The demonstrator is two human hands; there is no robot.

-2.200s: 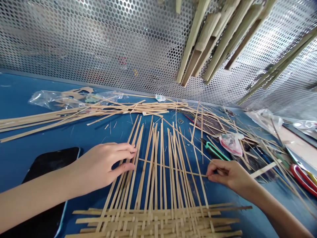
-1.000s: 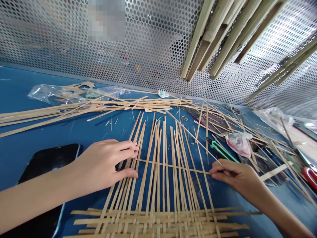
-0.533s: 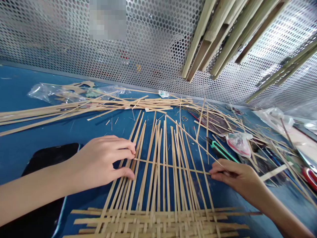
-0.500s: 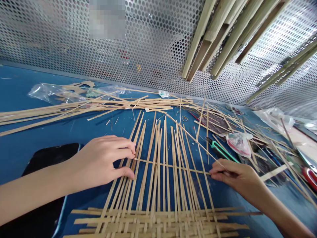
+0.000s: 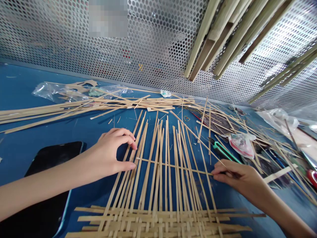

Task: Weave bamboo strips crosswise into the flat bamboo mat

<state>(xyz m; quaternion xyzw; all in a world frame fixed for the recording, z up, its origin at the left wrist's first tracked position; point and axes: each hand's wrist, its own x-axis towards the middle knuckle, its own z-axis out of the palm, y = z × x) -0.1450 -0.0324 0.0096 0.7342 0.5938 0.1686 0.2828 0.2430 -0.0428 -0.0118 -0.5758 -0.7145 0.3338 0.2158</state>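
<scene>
Head camera: the woven bamboo mat [image 5: 158, 219] runs off the near frame edge, with loose upright strips [image 5: 160, 145] fanning away from it between my hands. My left hand [image 5: 109, 155] is half-open, holding nothing, fingertips at those strips. My right hand [image 5: 237, 177] pinches a thin crosswise strip [image 5: 173, 166]. To its right, a green-handled tool [image 5: 224, 155] and plastic bag [image 5: 241, 144] crowd the blue table [image 5: 15, 82], below a perforated metal panel [image 5: 74, 39].

**One head camera, looking down at the hands**

I'm watching through the single camera worn on the person's head, facing forward and down. The left hand [image 5: 109, 153] and right hand [image 5: 237, 178] sit near, low in frame, with the blue work surface [image 5: 19, 76] beyond them and a perforated metal panel [image 5: 99, 56] farther off above.
</scene>
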